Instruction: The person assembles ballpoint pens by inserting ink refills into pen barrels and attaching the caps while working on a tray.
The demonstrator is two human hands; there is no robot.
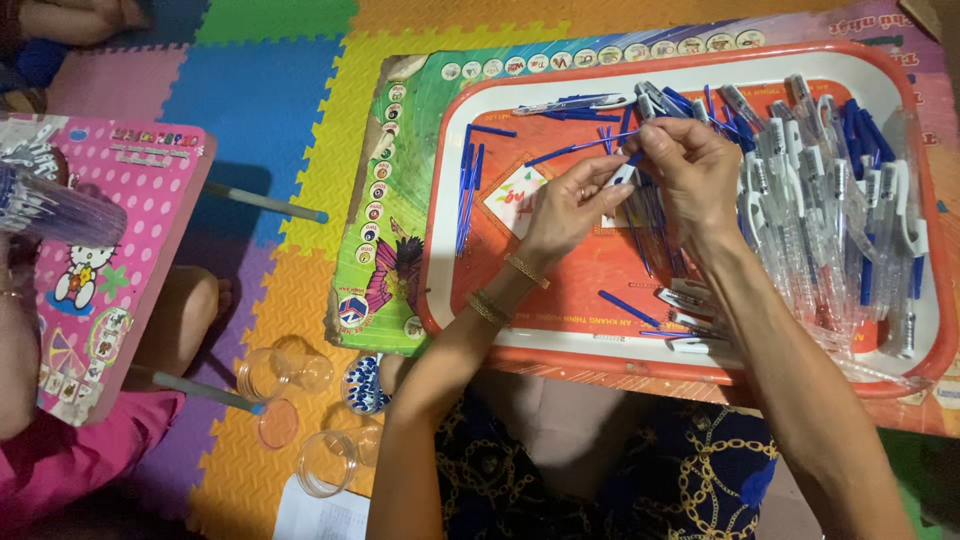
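My left hand [565, 210] and my right hand [690, 175] meet over the middle of an orange-and-white tray [440, 290]. Between the fingertips of both hands is a pen part with a white clip [625, 177] and a thin blue refill [575, 150] sticking out to the left. Several loose blue refills [468, 195] lie at the tray's left side. A heap of clear pen barrels with white and blue clips [830, 210] fills the tray's right side. A few white clips [690, 320] lie near the tray's front rim.
The tray rests on a low colourful table [380, 220] over foam floor mats [270, 90]. Clear plastic cups [290, 370] and a small cup of blue pieces [365, 385] stand on the floor. Another person sits at a pink table [110, 250] on the left with bundled pens [60, 205].
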